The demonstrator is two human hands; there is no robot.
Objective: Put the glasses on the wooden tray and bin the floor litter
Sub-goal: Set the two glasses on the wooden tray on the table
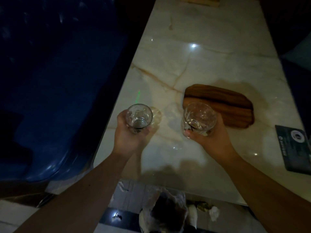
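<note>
Glasses gripped: left hand (130, 132) at table (202, 56) edge, right hand (208, 137) over tray (227, 105) corner

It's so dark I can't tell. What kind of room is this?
Probably a lounge or karaoke-style room: a long glossy marble table, dark blue padded seating beside it, and clear drinking glasses being cleared up.

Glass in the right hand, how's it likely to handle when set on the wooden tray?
The right-hand glass is clear and looks thin-walled, so probably fragile: set it down softly. It flares wider at the rim than the base, so it may tip if nudged high. Its smooth surface could slip in the right hand. The wooden tray looks flat, so it should stand steady.
</note>
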